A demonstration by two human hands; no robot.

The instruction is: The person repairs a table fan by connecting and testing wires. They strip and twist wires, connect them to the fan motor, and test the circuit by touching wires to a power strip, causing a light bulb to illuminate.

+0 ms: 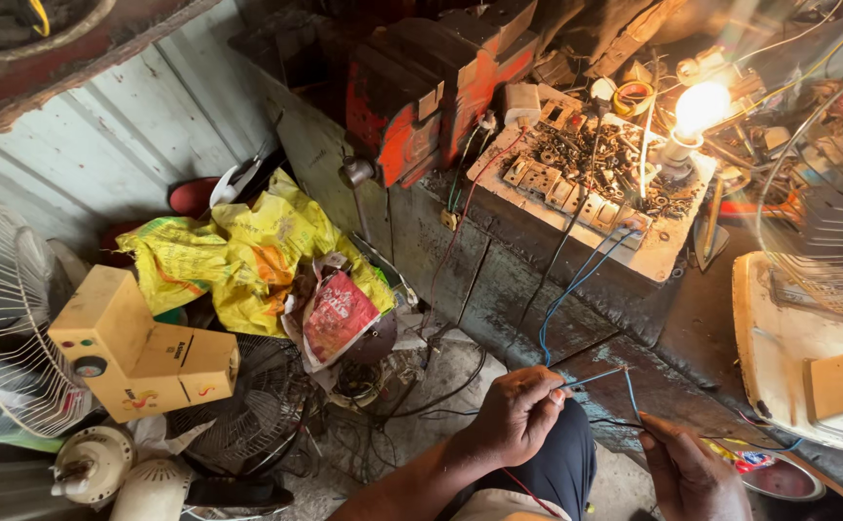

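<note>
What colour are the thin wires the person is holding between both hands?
The wires are blue, seen in the head view, running from the left hand up to the switchboard.

I see a grimy workbench (498,280) carrying a red vise (431,92), a white switchboard (585,188) strewn with screws and a lit bulb (699,108); on the floor (460,367) lie yellow bags (238,256) and fan parts (132,357)
</note>
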